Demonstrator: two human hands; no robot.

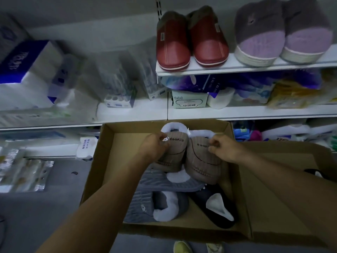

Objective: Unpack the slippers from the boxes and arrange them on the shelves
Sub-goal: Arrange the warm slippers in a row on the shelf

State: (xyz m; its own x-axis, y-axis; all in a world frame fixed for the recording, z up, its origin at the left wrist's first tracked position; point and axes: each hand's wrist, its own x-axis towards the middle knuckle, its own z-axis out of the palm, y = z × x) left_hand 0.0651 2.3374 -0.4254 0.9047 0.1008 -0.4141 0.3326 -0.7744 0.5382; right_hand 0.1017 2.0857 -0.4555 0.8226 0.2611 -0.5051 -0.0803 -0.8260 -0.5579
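Note:
An open cardboard box (107, 154) sits on the floor below the shelves. Over it I hold a pair of tan slippers with white fleece lining. My left hand (155, 147) grips the left tan slipper (176, 154) at its collar. The right tan slipper (204, 161) is pinched at the collar by my right hand (224, 148). Inside the box lie grey slippers (164, 181) and a dark slipper (217, 205). On the upper shelf (237, 67) stand a red pair (191, 42) and a purple pair (280, 33).
The lower shelf (237, 112) holds tissue packs and paper goods; more packs fill the left shelving (36, 73). A second cardboard box (284, 189) adjoins on the right. Wrapped packs (23, 172) lie at the left on the grey floor. My shoes (182, 247) show at the bottom.

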